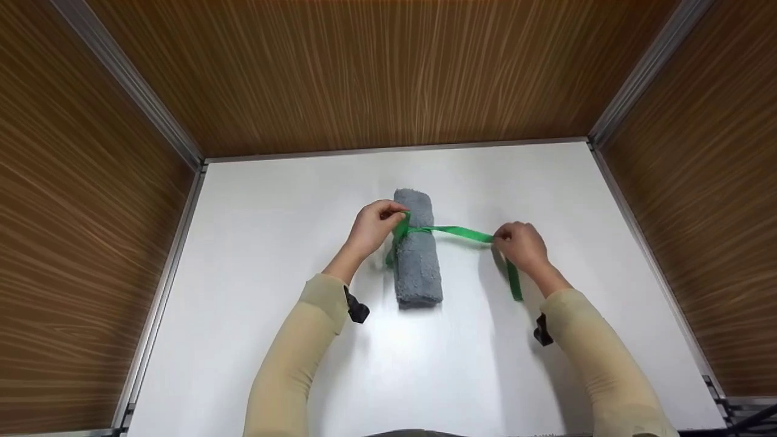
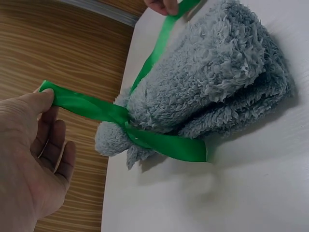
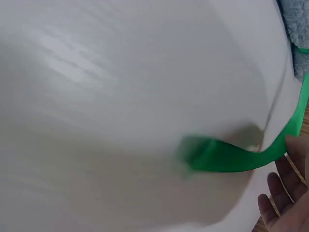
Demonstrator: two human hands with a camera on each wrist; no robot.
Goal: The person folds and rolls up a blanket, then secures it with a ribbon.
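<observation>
Sleeves (image 1: 291,364) nearest, ribbon (image 1: 452,230) taut mid-table (image 1: 255,200).

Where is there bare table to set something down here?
Bare white table lies left of the left hand, right of the right hand, and behind the rolled towel up to the back wall. It is crowded between the hands, where the ribbon stretches.
</observation>
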